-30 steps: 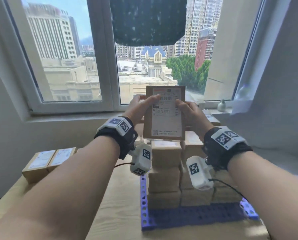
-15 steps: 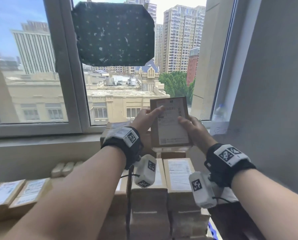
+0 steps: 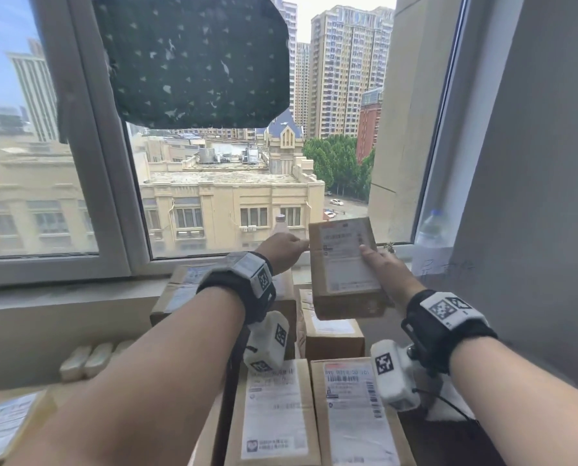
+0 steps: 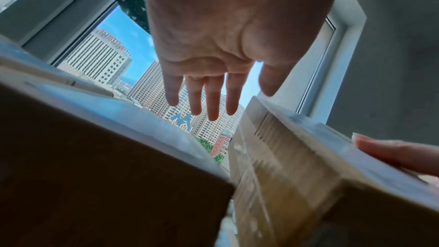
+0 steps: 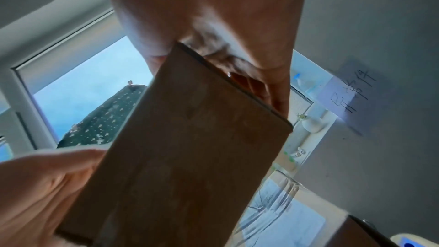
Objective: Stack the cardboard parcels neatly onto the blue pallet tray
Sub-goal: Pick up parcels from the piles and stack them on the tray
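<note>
Parcels (image 3: 317,412), labels up, are stacked at six o'clock in the head view, below the window (image 3: 213,183). One parcel (image 3: 344,267) is held in the air above the stack's back row, just right of centre, tilted with its label up. The right hand (image 3: 386,274) grips its right edge, thumb on the label, fingers curled beneath. The left hand (image 3: 282,248) is at its nine o'clock side, fingers straight and apart, thumb at the parcel's top left corner.

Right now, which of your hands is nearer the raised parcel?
Right. The right hand grips the raised parcel along its right edge; the left hand is open, fingertips at its upper left corner.
</note>
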